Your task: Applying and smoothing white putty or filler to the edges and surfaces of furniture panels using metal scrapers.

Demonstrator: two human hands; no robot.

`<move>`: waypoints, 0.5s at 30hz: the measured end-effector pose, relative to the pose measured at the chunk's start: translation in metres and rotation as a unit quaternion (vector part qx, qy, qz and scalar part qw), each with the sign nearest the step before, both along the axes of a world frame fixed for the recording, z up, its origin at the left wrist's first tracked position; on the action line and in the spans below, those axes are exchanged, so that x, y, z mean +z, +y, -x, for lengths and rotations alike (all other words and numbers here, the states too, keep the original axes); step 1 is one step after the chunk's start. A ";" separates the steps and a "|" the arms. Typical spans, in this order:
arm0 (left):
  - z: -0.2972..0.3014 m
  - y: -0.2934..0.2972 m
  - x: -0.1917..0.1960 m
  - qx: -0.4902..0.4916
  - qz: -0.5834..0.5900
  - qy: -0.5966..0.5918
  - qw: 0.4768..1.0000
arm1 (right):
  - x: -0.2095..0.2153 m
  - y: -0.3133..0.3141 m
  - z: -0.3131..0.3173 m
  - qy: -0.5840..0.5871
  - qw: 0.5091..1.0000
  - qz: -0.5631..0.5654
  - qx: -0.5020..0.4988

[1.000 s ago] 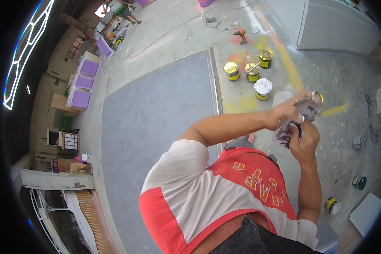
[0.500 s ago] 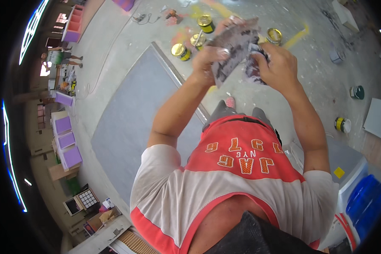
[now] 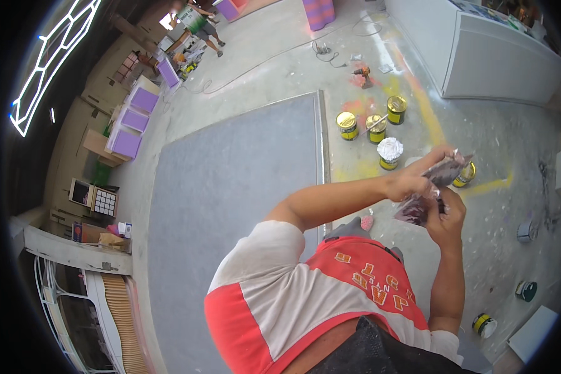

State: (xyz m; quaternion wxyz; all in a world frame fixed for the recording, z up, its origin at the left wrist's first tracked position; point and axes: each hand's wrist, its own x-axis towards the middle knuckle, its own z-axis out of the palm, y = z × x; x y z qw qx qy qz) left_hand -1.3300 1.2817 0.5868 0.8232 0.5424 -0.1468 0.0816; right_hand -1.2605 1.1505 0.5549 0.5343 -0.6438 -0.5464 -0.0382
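Hands, two, bare, brought close together in front of the torso:
- Left hand (image 3: 409, 186): reached across from the person's left, thumb and fingers pinching a thin stained sheet (image 3: 445, 172), grey with dark marks, tilted, above the floor (image 3: 486, 131).
- Right hand (image 3: 450, 215): just below the sheet, fingers curled and pinching a dark purple piece (image 3: 411, 212), glossy, pale-streaked, its lower end hanging free to the left. Whether sheet and piece are joined cannot be told.

Cans, on the floor:
- Gold-lidded can (image 3: 347, 126), yellow and black, upright, near the edge of the panel.
- Stick-topped can (image 3: 376, 131), gold-lidded, just right of the first; a thin pale stick (image 3: 375, 124) lies slanted across its top.
- Far can (image 3: 396, 110), gold-lidded, upright, beyond the stick-topped one.
- White-covered can (image 3: 389, 151), crumpled white material over its top.
- Near can (image 3: 465, 175), partly hidden behind the sheet.
- Green-topped can (image 3: 526, 291), at right.
- White-topped can (image 3: 484, 325), yellow and black, lower right.

Other items:
- Panel (image 3: 237, 199), large, grey, flat, left of the cans.
- Drill (image 3: 362, 77), orange and black, lying beyond the cans.
- Grey container (image 3: 527, 232), at right.
- White cabinet (image 3: 511, 68), upper right.
- Purple-fronted boxes (image 3: 131, 121), upper left.
- Co-worker (image 3: 196, 23), standing, well apart.
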 end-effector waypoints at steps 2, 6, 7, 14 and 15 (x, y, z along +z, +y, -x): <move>0.005 -0.015 0.002 -0.042 0.030 0.004 0.999 | -0.005 -0.013 -0.014 -0.015 0.997 0.011 -0.073; -0.002 -0.045 -0.011 -0.062 0.014 0.032 0.997 | -0.012 -0.036 0.001 -0.090 0.993 -0.012 -0.081; -0.004 -0.052 -0.013 -0.067 0.011 0.029 0.997 | -0.013 -0.042 0.004 -0.086 0.993 -0.020 -0.075; -0.029 -0.095 -0.022 -0.068 -0.120 0.024 0.990 | -0.024 -0.086 -0.015 -0.030 0.997 -0.069 -0.032; -0.029 -0.099 -0.026 -0.048 -0.116 0.023 0.992 | -0.029 -0.091 -0.018 -0.013 0.997 -0.069 -0.013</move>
